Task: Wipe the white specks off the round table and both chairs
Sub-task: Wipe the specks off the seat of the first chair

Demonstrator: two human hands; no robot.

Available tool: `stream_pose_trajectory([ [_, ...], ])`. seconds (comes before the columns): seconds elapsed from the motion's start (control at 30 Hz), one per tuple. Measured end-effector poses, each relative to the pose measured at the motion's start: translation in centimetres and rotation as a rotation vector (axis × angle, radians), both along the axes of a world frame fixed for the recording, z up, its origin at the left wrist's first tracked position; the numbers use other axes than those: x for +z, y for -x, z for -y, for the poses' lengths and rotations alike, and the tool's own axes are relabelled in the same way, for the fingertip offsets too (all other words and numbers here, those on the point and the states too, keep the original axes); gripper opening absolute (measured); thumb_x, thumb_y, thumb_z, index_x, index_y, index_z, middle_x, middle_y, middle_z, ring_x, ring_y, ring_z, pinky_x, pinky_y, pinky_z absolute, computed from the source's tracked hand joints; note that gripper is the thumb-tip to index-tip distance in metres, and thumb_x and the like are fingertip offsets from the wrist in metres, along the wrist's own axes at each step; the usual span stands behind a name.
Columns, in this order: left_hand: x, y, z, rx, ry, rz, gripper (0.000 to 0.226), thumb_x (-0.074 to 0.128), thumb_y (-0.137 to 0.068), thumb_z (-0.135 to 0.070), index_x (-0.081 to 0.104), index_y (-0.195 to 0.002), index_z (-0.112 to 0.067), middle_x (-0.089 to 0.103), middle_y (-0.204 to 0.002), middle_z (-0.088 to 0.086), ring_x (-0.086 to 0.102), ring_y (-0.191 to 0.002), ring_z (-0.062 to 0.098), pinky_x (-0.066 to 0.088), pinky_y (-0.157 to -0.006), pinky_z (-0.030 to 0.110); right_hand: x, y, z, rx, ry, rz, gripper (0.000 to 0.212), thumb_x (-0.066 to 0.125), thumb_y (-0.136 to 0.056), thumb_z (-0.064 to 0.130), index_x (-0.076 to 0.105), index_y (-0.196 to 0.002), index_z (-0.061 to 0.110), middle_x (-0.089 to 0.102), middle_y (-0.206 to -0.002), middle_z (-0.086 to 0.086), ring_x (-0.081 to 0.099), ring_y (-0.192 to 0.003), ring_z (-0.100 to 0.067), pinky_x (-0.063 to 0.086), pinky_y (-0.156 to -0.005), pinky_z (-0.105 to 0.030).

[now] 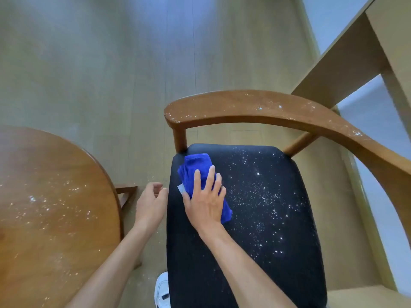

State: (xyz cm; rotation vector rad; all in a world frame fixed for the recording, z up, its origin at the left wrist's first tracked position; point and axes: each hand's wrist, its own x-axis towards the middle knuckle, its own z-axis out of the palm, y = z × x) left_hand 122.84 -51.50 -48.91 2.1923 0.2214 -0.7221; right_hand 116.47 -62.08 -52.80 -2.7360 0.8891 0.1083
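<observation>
From the head camera, the right hand (205, 197) lies flat with fingers spread on a folded blue cloth (195, 172), pressing it onto the black seat (255, 218) of the chair near its far left corner. A white tag (181, 188) pokes out of the cloth by the thumb. White specks (264, 196) cover the seat to the right of the cloth; the strip under and left of it looks clean. The curved wooden backrest (255, 107) arcs above the seat's far edge, also speckled. The left hand (151, 201) hangs loosely curled, holding nothing, just beside the seat's left edge. Across a narrow gap of floor (100, 74), the round table (49, 207) carries specks near its rim. A white shoe (162, 290) shows below.
</observation>
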Motion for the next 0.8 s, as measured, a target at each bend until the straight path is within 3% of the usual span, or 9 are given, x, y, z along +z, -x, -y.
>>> stream_pose_trajectory([
  [0.1, -2.2, 0.6, 0.6, -0.017, -0.067, 0.068, 0.033, 0.046, -0.098, -0.023, 0.05, -0.13, -0.014, 0.054, -0.128, 0.004, 0.051, -0.118, 0.02, 0.043, -0.103, 0.042, -2.4, -0.2, 0.3, 0.096, 0.053, 0.002, 0.068, 0.055, -0.087, 0.053, 0.043, -0.145, 0.019, 0.031, -0.152, -0.028, 0.036, -0.136, -0.049, 0.037, -0.103, -0.062],
  [0.23, -3.9, 1.0, 1.4, 0.031, -0.067, 0.089, 0.035, 0.045, -0.097, -0.02, 0.048, -0.132, -0.014, 0.051, -0.134, 0.007, 0.047, -0.124, 0.023, 0.038, -0.107, 0.047, -3.4, -0.4, 0.4, 0.148, 0.06, 0.057, 0.064, 0.051, -0.09, 0.051, 0.036, -0.148, 0.028, 0.023, -0.157, -0.024, 0.027, -0.14, -0.05, 0.034, -0.105, -0.063],
  [0.4, -4.3, 0.8, 3.3, -0.009, -0.066, 0.194, 0.039, 0.042, -0.097, -0.016, 0.045, -0.136, -0.012, 0.045, -0.141, 0.007, 0.036, -0.134, 0.022, 0.028, -0.112, 0.039, -4.1, -0.3, 1.0, 0.165, 0.03, 0.117, 0.047, 0.053, -0.092, 0.032, 0.048, -0.138, 0.032, 0.034, -0.153, -0.022, 0.041, -0.131, -0.048, 0.049, -0.09, -0.053],
  [0.5, -4.5, 1.0, 4.3, -0.056, -0.036, 0.211, 0.043, 0.041, -0.098, -0.017, 0.04, -0.141, -0.017, 0.04, -0.147, 0.003, 0.032, -0.137, 0.019, 0.024, -0.114, 0.037, -4.4, -0.1, 1.8, 0.216, 0.006, 0.123, 0.049, 0.049, -0.087, 0.017, 0.052, -0.134, 0.031, 0.038, -0.151, -0.022, 0.046, -0.126, -0.047, 0.051, -0.084, -0.048],
  [0.6, -4.9, 1.6, 5.5, -0.13, -0.009, 0.216, 0.047, 0.039, -0.1, -0.018, 0.033, -0.147, -0.02, 0.029, -0.155, -0.001, 0.021, -0.143, 0.014, 0.016, -0.119, 0.036, -4.5, 0.5, 3.5, 0.284, 0.039, 0.136, 0.049, 0.031, -0.092, 0.01, 0.057, -0.128, 0.03, 0.045, -0.147, -0.019, 0.052, -0.119, -0.045, 0.049, -0.078, -0.043],
  [0.8, -6.0, 2.8, 6.3, -0.289, -0.175, 0.244, 0.052, 0.038, -0.101, -0.019, 0.024, -0.151, -0.022, 0.01, -0.161, -0.002, 0.003, -0.148, 0.017, 0.005, -0.118, 0.032, -4.6, 2.8, 8.6, 0.321, 0.223, 0.207, 0.069, 0.005, -0.093, 0.006, 0.063, -0.121, 0.029, 0.048, -0.144, -0.016, 0.057, -0.109, -0.041, 0.047, -0.071, -0.04],
])
